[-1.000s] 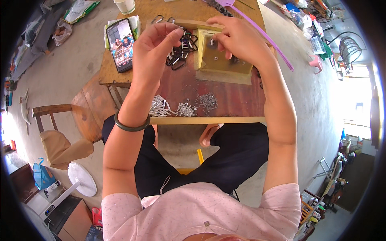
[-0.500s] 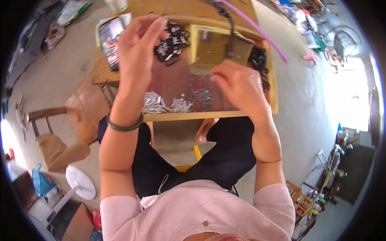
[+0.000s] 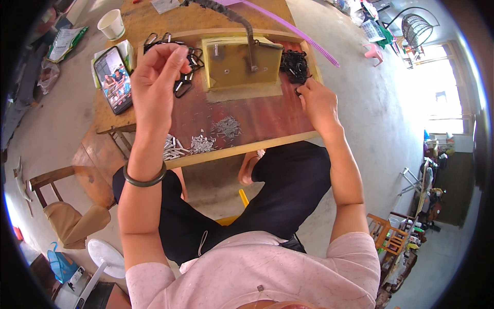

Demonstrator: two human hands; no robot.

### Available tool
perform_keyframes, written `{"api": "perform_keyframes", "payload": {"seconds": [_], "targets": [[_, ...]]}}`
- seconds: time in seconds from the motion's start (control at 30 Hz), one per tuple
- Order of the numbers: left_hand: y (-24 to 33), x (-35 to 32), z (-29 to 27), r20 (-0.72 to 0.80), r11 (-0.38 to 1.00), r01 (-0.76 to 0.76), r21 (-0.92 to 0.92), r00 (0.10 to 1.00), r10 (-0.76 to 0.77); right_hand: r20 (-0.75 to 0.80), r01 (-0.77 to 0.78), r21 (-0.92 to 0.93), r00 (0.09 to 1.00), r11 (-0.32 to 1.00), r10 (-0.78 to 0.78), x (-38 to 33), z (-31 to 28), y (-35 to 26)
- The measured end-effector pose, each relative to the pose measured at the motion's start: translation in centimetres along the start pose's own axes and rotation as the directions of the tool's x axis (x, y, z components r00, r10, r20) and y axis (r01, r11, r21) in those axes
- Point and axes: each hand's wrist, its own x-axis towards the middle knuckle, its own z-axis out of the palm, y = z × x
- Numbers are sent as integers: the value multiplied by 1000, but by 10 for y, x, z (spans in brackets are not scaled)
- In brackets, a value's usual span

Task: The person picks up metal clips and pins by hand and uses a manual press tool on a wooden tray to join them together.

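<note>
Hands (image 3: 320, 105) have parted, the right beside black pieces (image 3: 294, 67) (heaped, tangled).

The left arm (image 3: 141, 206) and right arm (image 3: 342, 159) stretch toward the far side. The left hand (image 3: 154, 82) has curled fingers (image 3: 157, 53) and thumb (image 3: 172, 69) pinched together; the right hand (image 3: 320, 104), back upward, has fingers (image 3: 310, 89) bent leftward.

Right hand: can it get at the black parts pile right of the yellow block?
Likely yes: right hand is just nearside of the black parts pile; yellow block isn't between them.
</note>
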Motion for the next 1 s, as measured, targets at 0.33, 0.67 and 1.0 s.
{"api": "perform_keyframes", "payload": {"seconds": [0.33, 0.67, 1.0], "targets": [[-7, -5, 23, 102, 999, -9, 44, 995, 4, -31, -19, 595, 998, 803, 47, 9, 4, 0], [-12, -5, 22, 407, 919, 376, 115, 826, -389, -560, 540, 595, 810, 596, -174, 49, -47, -95], [-14, 13, 9, 289, 902, 350, 253, 863, -415, -592, 594, 536, 771, 600, -234, 69, -43, -114]]}}
